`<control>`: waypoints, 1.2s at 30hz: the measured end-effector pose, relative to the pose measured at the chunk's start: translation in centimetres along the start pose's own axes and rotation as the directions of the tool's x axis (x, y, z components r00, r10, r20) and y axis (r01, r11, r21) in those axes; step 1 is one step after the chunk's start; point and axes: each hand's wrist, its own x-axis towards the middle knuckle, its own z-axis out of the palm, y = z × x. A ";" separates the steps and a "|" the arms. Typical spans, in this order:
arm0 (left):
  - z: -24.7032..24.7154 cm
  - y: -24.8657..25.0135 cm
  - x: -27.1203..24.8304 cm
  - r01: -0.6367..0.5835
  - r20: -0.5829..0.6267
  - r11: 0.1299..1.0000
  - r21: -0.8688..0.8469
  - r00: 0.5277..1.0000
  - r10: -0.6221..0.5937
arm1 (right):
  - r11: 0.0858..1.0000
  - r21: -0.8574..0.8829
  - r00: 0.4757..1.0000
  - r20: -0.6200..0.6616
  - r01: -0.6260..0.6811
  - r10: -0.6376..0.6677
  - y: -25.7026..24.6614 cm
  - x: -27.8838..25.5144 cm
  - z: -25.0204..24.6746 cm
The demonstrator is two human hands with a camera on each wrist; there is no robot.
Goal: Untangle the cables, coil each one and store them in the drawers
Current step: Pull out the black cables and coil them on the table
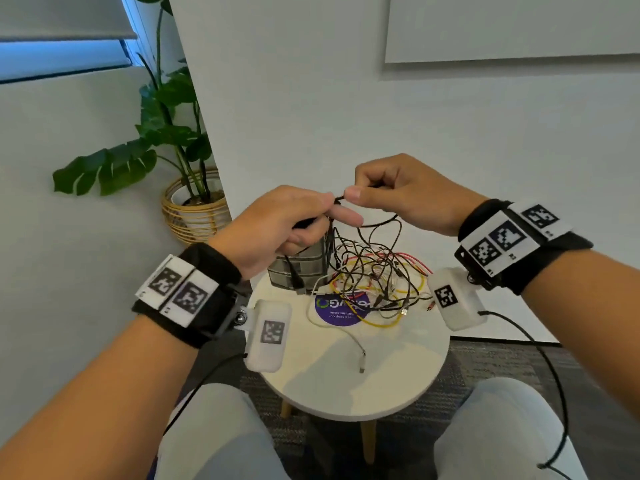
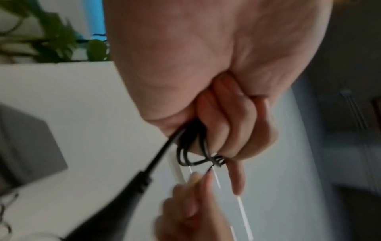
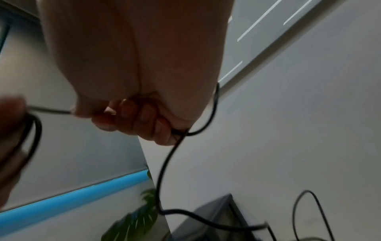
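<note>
Both hands are raised above a small round white table. My left hand grips a few small loops of a thin black cable, and the cable's black plug dangles below it. My right hand pinches the same black cable just to the right, fingers curled round it. From there the cable drops in a loop to a tangle of black, red, yellow and white cables on the table. A small grey drawer unit stands behind the left hand, partly hidden.
A white cable with a silver plug trails toward the table's front. A purple round sticker lies under the tangle. A potted plant in a wicker basket stands on the floor at the left by a white wall. My knees are below the table.
</note>
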 end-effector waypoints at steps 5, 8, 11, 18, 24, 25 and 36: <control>-0.1 0.9 -0.6 -0.133 -0.041 0.881 -0.454 0.991 0.128 | 0.995 -0.032 0.994 0.043 -0.098 0.100 1.9 -0.8 2.9; 0.3 0.9 -0.1 -0.232 -0.267 0.847 -0.478 0.957 0.111 | 0.990 -0.091 0.987 0.111 -0.106 0.116 1.7 -1.3 5.4; 0.4 -0.2 0.5 -0.261 -0.398 0.850 -0.457 0.915 0.067 | 0.978 -0.207 0.975 0.216 -0.002 0.048 0.9 -1.4 6.8; 0.5 -0.7 0.4 0.065 -0.210 0.933 0.355 0.978 0.012 | 0.880 -0.423 0.967 0.221 0.215 -0.130 -0.3 -0.6 3.6; 0.7 0.1 -0.3 0.060 0.030 0.913 0.404 0.996 -0.079 | 0.571 -0.768 0.956 0.202 0.291 -0.215 0.4 0.4 1.7; 0.5 0.0 -0.5 0.069 0.086 0.931 0.357 0.991 -0.106 | 0.558 -0.786 0.961 0.180 0.268 -0.208 1.1 0.5 1.6; -2.9 -0.1 -1.7 -0.107 0.015 0.859 -0.502 0.991 0.132 | 0.925 -0.350 0.985 -0.139 -0.146 0.103 6.9 -2.1 4.0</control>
